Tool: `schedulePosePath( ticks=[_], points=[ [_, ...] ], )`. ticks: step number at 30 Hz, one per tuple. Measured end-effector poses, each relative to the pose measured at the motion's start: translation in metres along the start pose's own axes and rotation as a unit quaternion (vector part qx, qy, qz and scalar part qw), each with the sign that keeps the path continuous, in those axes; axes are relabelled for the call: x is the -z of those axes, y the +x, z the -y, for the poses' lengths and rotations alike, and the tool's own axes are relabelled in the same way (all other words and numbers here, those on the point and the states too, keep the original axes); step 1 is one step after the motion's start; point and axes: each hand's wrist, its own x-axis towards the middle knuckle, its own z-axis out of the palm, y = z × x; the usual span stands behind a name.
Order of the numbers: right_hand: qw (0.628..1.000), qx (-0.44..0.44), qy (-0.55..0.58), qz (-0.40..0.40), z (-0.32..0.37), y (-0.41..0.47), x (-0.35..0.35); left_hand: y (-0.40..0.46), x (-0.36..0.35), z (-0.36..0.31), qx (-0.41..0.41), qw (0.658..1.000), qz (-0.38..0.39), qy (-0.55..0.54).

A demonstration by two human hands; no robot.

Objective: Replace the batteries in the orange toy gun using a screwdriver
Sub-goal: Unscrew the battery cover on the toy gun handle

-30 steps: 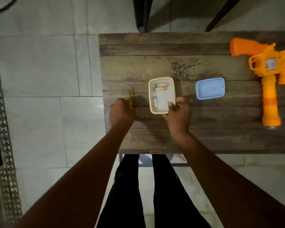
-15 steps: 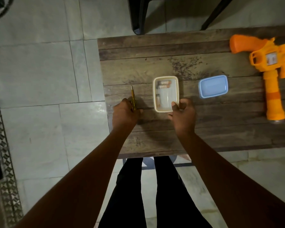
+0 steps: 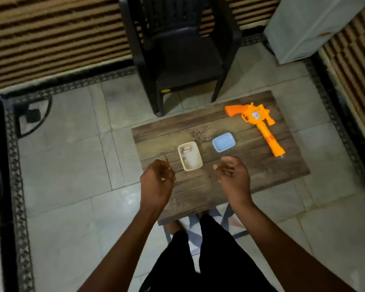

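The orange toy gun (image 3: 259,125) lies on the far right of a small wooden table (image 3: 261,171), barrel toward me. A cream tray (image 3: 195,165) near the table's left side holds batteries (image 3: 187,150). My left hand (image 3: 156,184) hovers over the table's left edge and grips a thin yellow screwdriver (image 3: 169,167), whose tip points away from me. My right hand (image 3: 233,178) hangs above the table's middle, fingers loosely curled, holding nothing. It is clear of the tray.
A light blue lid (image 3: 223,142) lies between the tray and the gun. A black plastic chair (image 3: 177,49) stands beyond the table. A white cabinet (image 3: 312,28) is at the back right. Tiled floor surrounds the table; my legs are below its near edge.
My right hand has let go of the cream tray and lifted away to the right. My left hand has raised the screwdriver. The camera has tilted up, showing more of the room.
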Motion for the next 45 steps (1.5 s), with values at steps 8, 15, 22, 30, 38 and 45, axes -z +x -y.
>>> schedulePosePath(
  ticks=[8,15,22,30,38,45],
  points=[
    [0.98,0.076,0.166,-0.072,0.063,-0.099,0.108,-0.094,0.0,-0.112,-0.088,0.988,0.067,-0.109],
    [0.946,0.111,0.263,-0.155,0.056,-0.14,0.233,-0.183,-0.049,-0.212,-0.22,0.956,0.121,-0.15],
    [0.928,0.16,0.284,-0.18,0.019,-0.164,0.369,-0.274,-0.124,-0.289,-0.292,0.931,0.122,-0.183],
    [0.915,0.163,0.29,-0.226,-0.024,-0.15,0.5,-0.336,-0.229,-0.346,-0.309,0.921,0.156,-0.18],
    [0.911,0.15,0.283,-0.259,-0.036,-0.064,0.583,-0.316,-0.329,-0.419,-0.326,0.91,0.188,-0.173],
    [0.924,0.14,0.243,-0.26,0.001,0.069,0.646,-0.234,-0.423,-0.508,-0.303,0.914,0.205,-0.175]
  ],
)
